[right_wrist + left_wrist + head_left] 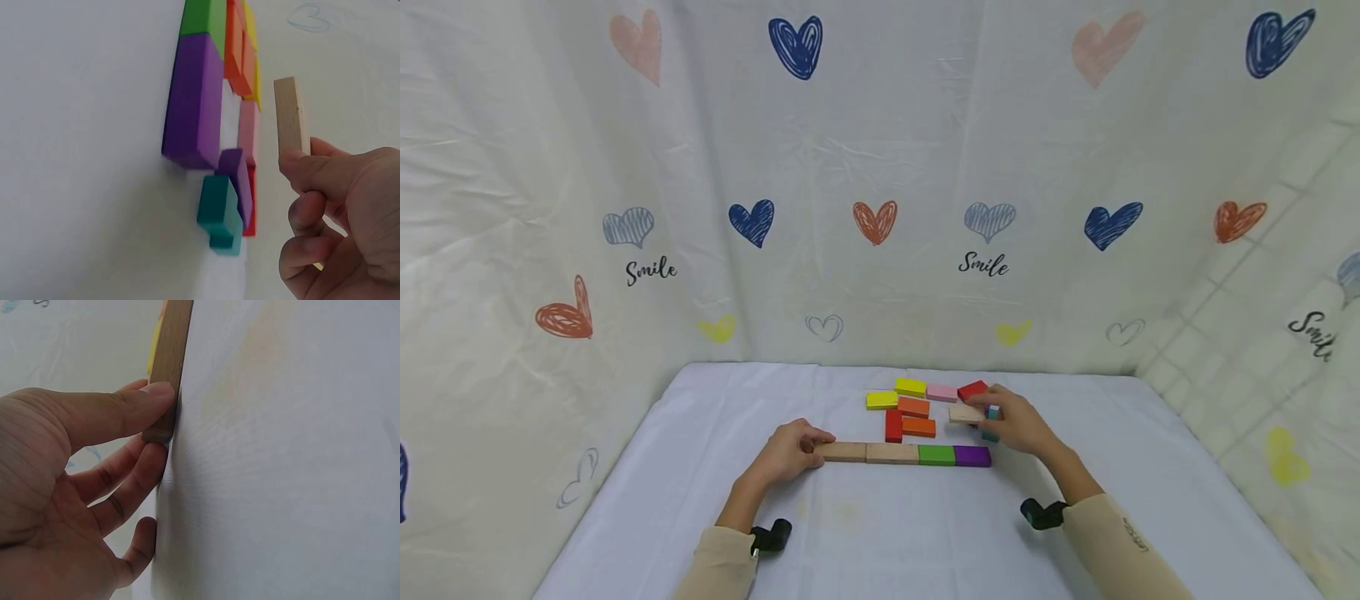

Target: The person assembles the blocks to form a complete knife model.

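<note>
Coloured blocks behind your block row, right hand pinching a plain block, left hand pinching the row's end block, white tablecloth nearer you

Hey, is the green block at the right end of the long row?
No, a purple block is at that end, and the green block lies between it and a plain wooden block.

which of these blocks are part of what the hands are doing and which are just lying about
In the job:
held plain block, pinched by the right hand
left-end row block, gripped by the left hand
second row block, green block, purple block

Lying about, perhaps spares:
yellow blocks
orange blocks
red blocks
pink block
teal blocks
loose purple block
</note>
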The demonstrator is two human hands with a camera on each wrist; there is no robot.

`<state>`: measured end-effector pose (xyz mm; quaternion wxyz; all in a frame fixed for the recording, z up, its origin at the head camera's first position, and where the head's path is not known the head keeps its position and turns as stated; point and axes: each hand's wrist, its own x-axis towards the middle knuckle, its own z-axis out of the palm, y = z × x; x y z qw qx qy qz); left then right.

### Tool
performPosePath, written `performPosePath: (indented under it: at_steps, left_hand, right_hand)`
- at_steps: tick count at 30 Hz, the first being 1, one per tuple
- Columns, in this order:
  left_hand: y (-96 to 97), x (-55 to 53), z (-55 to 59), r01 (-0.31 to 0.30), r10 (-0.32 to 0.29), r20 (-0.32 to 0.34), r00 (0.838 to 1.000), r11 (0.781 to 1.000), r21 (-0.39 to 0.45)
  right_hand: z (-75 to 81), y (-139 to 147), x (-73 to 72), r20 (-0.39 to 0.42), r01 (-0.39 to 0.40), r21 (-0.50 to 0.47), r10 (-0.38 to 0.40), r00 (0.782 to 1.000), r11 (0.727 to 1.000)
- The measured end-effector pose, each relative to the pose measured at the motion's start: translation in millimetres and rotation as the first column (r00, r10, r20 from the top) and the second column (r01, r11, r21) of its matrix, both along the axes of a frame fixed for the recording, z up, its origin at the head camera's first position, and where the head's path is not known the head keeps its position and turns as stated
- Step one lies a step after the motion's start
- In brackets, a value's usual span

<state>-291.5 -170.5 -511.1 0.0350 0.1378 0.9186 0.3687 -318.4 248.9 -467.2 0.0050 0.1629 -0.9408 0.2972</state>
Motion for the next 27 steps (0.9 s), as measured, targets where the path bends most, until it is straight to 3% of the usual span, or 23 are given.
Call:
performPosePath:
  at_steps: [9,14,21,27]
  left_hand:
    - [0.5,0.3,0.2,-0.008,0.008,0.001,1.000,1.000,-0.015]
    - [1.0,0.9,1.3,-0.008,0.008,0.001,1.000,1.000,-0.012]
    - [1.3,1.2,1.6,-0.013,0.013,0.010,1.000,1.000,-0.010]
    - [0.9,1.0,0.9,-0.012,0.012,0.012,1.000,1.000,-0.011]
  right_hand:
    - [-6.6,45.1,25.3,-0.016,-0.022,-0.012,0.021,1.000,1.000]
    - [-16.3,64.1,36.3,0.027,-0.012,-0.014,0.012,1.000,1.000]
    - [-26.9,72.7,43.9,0.122,0.051,0.010,-0.051,0.991,0.999]
    - [-28.7,70.4,45.6,0.137,0.049,0.002,-0.049,0.989,0.999]
